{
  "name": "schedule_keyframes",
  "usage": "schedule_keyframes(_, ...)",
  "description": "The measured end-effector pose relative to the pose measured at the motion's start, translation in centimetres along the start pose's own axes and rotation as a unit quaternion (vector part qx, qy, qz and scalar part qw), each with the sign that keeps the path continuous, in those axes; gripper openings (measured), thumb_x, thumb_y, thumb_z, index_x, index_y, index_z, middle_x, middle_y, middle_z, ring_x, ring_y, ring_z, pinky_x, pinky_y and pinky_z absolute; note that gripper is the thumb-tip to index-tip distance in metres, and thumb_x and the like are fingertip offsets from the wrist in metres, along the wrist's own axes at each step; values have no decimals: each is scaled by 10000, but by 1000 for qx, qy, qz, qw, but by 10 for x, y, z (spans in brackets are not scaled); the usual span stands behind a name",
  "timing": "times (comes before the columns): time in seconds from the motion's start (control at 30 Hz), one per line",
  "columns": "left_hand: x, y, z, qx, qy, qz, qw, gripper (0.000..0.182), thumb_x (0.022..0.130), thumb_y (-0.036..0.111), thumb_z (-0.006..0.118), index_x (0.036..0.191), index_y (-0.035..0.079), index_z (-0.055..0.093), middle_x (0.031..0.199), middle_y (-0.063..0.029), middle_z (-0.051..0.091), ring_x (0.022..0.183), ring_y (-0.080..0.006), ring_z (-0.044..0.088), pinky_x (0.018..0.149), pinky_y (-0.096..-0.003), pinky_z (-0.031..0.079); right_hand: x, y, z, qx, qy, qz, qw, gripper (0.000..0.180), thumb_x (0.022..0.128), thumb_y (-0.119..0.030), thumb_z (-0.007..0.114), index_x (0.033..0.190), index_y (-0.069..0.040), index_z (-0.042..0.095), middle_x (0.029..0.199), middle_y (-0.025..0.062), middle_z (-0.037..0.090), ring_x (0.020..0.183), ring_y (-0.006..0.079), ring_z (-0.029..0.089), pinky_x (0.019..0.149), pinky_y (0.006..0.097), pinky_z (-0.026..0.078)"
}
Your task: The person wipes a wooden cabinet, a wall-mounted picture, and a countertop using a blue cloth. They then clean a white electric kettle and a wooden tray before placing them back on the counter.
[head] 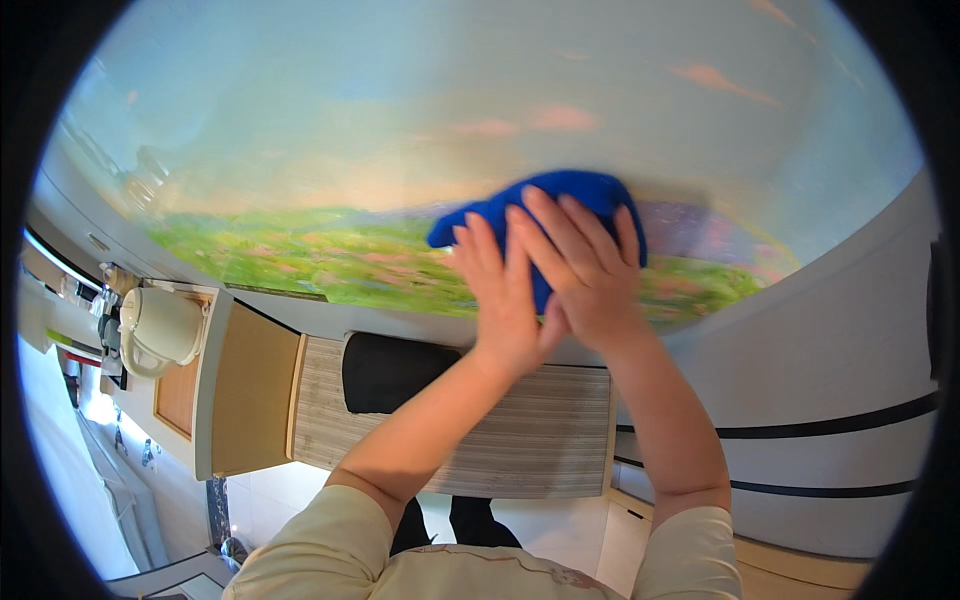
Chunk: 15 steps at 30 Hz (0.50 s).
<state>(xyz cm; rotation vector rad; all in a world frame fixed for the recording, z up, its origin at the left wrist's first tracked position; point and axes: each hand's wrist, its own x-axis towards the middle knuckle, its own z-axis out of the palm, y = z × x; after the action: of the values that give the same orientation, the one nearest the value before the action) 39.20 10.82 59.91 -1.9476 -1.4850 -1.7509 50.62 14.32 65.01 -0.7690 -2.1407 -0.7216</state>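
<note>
A blue cloth (570, 187) lies pressed flat against a painted wall panel (337, 150) showing sky and a flowery meadow. Both palms rest on it, fingers pointing up the panel. My left hand (502, 300) covers the cloth's lower left part, its fingers extended. Just right of it, my right hand (589, 270) spreads its fingers over the middle and right of the cloth. The hands meet near the thumbs. Part of the cloth is hidden beneath them.
Below the panel is a wood-grain tabletop (525, 427) with a black object (397, 371) at its back edge. A cream electric kettle (161, 330) stands on a cabinet at the left. On the right is a pale surface with black strips (825, 427).
</note>
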Motion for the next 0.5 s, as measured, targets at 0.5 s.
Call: schedule_keyframes(0.5, 4, -60, -51, 1, 35, -7, 999, 792, 899, 376, 487, 1473, -62, 162, 1503, -375, -3, 1397, -537, -21, 1099, -616, -7, 39, -69, 37, -1, -84, 1, 996, 371, 896, -227, 463, 1229, -206, 624, 1422, -10, 478, 1237, 179, 481, 1090, 463, 216)
